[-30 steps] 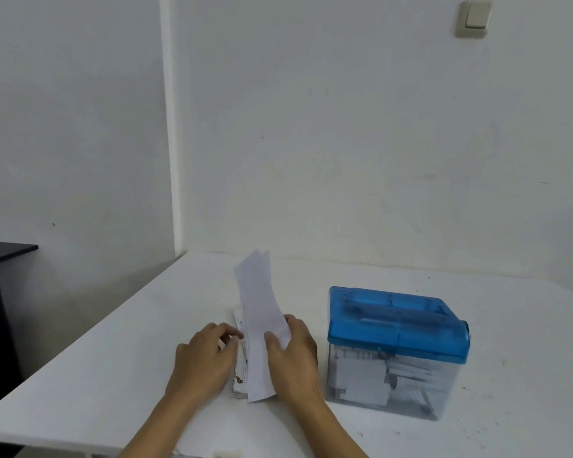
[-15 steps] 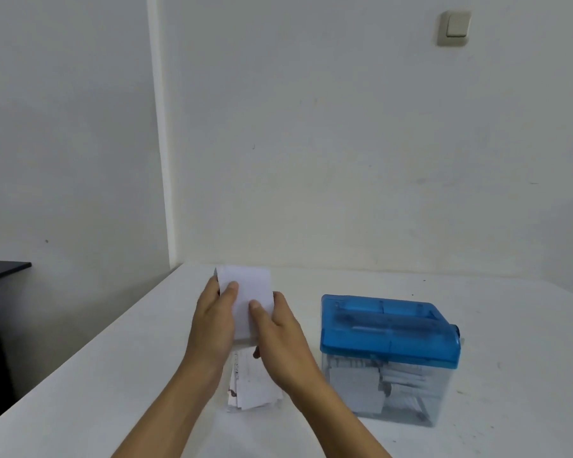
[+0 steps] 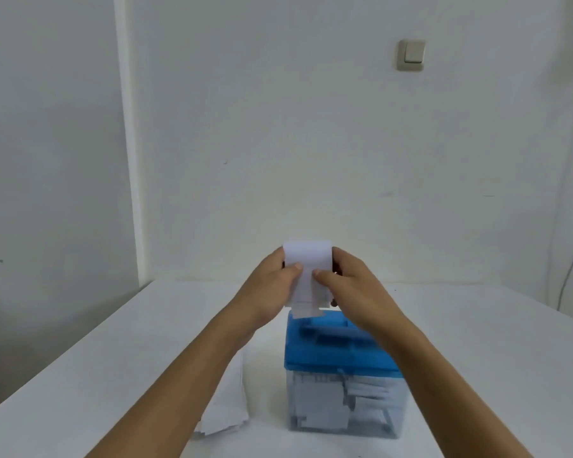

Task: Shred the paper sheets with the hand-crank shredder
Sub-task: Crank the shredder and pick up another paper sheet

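Both hands hold a small white paper sheet (image 3: 306, 272) upright above the hand-crank shredder with a translucent blue plastic lid and a clear plastic bin (image 3: 341, 375). The left hand (image 3: 272, 285) grips the sheet's left edge, its thumb pressed across the front of the paper; the right hand (image 3: 351, 285) grips the right edge the same way, thumb on the front and fingers behind. The sheet's lower edge hangs just over the rear part of the blue lid; whether it touches the lid cannot be told. The shredder stands on the white counter (image 3: 476, 342), beneath the right forearm, and its clear bin shows a heap of white paper pieces inside. To the left of the shredder, near it on the counter, lies a loose stack of white paper sheets (image 3: 227, 408), partly covered by the left forearm. Behind the counter rises a white wall (image 3: 278, 127) carrying a beige light switch (image 3: 410, 56) high on the right, and a thin cable (image 3: 572, 266) runs down the far right edge.
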Motion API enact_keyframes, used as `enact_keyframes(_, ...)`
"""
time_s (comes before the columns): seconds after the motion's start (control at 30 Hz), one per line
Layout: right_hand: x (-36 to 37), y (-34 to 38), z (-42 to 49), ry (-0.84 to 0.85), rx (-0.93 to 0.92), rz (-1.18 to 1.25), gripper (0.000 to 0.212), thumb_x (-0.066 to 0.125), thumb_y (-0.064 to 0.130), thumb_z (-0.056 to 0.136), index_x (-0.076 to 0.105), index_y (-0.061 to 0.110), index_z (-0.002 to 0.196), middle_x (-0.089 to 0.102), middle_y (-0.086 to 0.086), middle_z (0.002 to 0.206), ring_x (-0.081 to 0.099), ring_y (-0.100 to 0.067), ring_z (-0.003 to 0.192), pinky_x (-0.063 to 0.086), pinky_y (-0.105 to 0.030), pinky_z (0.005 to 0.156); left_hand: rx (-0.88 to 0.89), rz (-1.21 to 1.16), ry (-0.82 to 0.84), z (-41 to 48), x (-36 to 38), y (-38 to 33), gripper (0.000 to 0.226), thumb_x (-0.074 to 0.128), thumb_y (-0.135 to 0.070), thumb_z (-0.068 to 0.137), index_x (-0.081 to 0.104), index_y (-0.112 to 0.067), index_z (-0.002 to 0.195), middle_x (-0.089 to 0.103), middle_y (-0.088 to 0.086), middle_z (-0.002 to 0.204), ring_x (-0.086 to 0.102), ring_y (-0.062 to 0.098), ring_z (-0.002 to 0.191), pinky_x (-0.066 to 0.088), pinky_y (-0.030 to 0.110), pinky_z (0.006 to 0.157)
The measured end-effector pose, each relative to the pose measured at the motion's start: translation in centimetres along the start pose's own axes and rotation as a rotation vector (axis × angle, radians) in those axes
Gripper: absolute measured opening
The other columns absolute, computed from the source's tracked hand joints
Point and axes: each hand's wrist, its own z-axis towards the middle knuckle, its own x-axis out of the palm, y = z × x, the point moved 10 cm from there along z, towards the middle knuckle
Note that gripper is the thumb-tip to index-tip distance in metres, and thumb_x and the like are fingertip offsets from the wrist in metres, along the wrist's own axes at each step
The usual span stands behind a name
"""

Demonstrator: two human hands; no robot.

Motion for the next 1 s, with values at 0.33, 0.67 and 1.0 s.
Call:
enact_keyframes(0.33,-2.7,-4.2,-0.5,-0.124,-0.017,-0.287,0.012,0.058,0.025,0.099,0.061,0.020,0.109,0.066,0.005,0.104,0.062,-0.010,0.088,0.053,-0.015,0.066,0.018,0.317,0.024,-0.1,2.8,3.5,0.029,0.071,-0.021,0.092,0.053,-0.032,0.112,0.065,-0.016,0.105,0.063,0.003,0.089,0.048,0.009,0.067)
enact_keyframes(0.67,-3.1,-4.2,-0.3,-0.123,-0.051,-0.218,0.021,0.065,0.025,0.095,0.064,0.017,0.115,0.070,0.006,0.107,0.067,-0.014,0.096,0.057,-0.021,0.083,0.059,0.281,-0.026,-0.1,2.0,3.1,0.023,0.071,-0.028,0.092,0.063,-0.028,0.114,0.068,-0.014,0.102,0.063,0.003,0.092,0.045,0.003,0.064)
enact_keyframes(1.0,-2.8,-5.6,-0.5,0.027,0.005,-0.237,0.027,0.072,0.025,0.089,0.070,0.023,0.116,0.074,0.010,0.104,0.070,-0.009,0.092,0.059,-0.027,0.087,0.081,0.282,0.050,-0.5,2.4,3.5,0.026,0.075,-0.030,0.088,0.064,-0.031,0.112,0.067,-0.016,0.099,0.062,0.005,0.091,0.045,0.002,0.066)
